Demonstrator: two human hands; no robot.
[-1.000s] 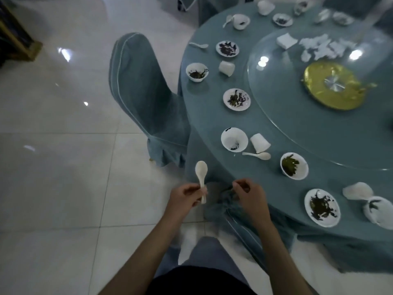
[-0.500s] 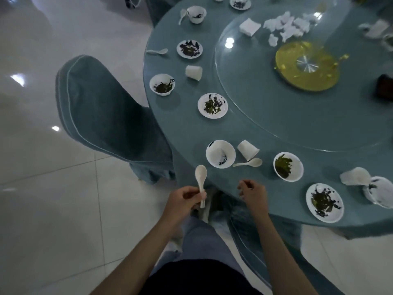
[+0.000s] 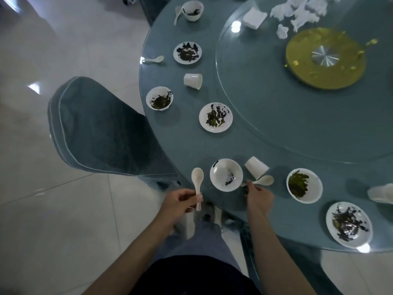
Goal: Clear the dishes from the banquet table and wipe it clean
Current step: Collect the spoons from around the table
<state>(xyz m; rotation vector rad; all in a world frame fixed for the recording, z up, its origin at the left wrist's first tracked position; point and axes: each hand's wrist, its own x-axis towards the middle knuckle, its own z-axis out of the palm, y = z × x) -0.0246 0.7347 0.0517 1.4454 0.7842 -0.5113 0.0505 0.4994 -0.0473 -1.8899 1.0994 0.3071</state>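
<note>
- I'm watching the second spoon (image 3: 263, 180), lying on the table (image 3: 212, 145) just beside the tipped cup (image 3: 256, 168): a shallow pinch is risking it skidding into the bowl (image 3: 226, 174) (slick glaze).
- The left hand (image 3: 180, 202) is gripping a spoon (image 3: 197, 180) upright, off the table's edge.
- The right hand (image 3: 258, 196) is touching the second spoon's handle with curled fingers; whether they are pinching it, I cannot tell.

One white spoon (image 3: 197, 182) is held bowl-up; a second spoon (image 3: 263, 180) lies just beside a tipped cup (image 3: 255, 168).
</note>
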